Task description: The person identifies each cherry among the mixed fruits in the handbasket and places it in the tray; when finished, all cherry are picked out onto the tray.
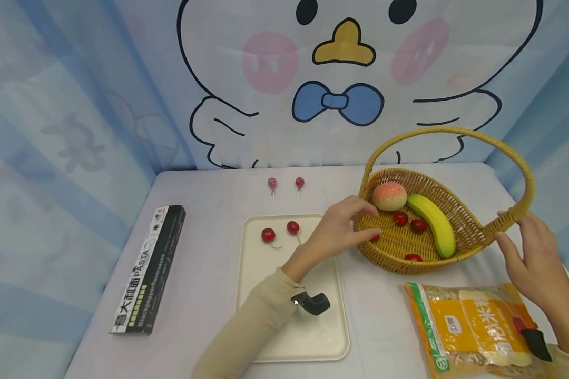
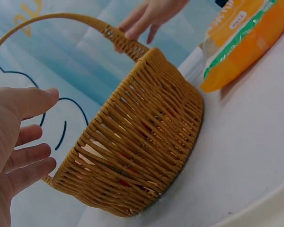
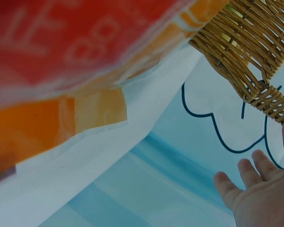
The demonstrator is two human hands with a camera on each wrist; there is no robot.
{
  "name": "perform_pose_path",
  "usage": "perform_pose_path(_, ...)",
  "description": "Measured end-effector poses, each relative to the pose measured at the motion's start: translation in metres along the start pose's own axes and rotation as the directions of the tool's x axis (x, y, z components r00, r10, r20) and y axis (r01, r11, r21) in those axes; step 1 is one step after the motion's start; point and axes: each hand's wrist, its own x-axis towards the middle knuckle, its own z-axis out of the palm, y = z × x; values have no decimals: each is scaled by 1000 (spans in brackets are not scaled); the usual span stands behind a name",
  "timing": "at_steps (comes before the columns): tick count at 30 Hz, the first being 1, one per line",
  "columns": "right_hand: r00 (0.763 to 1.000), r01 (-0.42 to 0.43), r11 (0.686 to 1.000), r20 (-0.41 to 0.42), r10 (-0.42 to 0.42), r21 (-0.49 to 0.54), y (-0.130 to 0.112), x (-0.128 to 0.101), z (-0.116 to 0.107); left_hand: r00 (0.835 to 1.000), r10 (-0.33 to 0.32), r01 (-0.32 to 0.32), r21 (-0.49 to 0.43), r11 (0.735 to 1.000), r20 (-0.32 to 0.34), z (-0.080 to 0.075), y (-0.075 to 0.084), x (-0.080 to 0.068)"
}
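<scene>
You are between cherries: your left hand (image 1: 337, 227) hovers at the near-left rim of the wicker basket (image 1: 460, 231), fingers loosely spread and holding nothing, and the left wrist view confirms an empty palm just beside the woven wall. Your right hand (image 1: 531, 252) is also relaxed, fingertips touching the base of the basket handle (image 1: 512, 213) on the far side, steadying it rather than gripping. Two cherries (image 1: 267, 235) sit on the cream tray (image 1: 313, 342), well apart from the basket, while several more red cherries (image 1: 418, 226) lie inside, between the peach (image 1: 389, 196) and the banana (image 1: 433, 222). One small red fruit shows just under your left fingers at the rim; I cannot tell if you touch it. I judge the next move to be a reach over the rim and a light pinch on one cherry, clear of the peach, while your right hand keeps the basket from sliding towards the orange grain bag (image 1: 474, 326).
</scene>
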Motion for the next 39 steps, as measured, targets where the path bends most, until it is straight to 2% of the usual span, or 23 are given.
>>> perform_pose_path(6,1000,-18,1000,9,18,-8,-3,-1,-1,999,34,-34,12,999,30,7,7,8)
perform_pose_path(14,1000,1,1000,2,-1,3,-1,-1,-1,997,36,-39,41,998,66,22,18,20)
perform_pose_path(19,1000,-21,1000,17,21,-4,0,-1,-1,994,36,-44,78,996,99,32,23,28)
perform_pose_path(25,999,-42,999,28,42,-10,-2,-1,-2,992,57,-63,53,997,115,44,27,34)
perform_pose_path(30,998,-53,998,31,54,-16,-3,-1,-2,990,38,-46,54,997,138,49,33,36)
perform_pose_path(39,999,-20,999,40,19,27,1,-2,-4,979,19,-26,32,999,203,59,38,44)
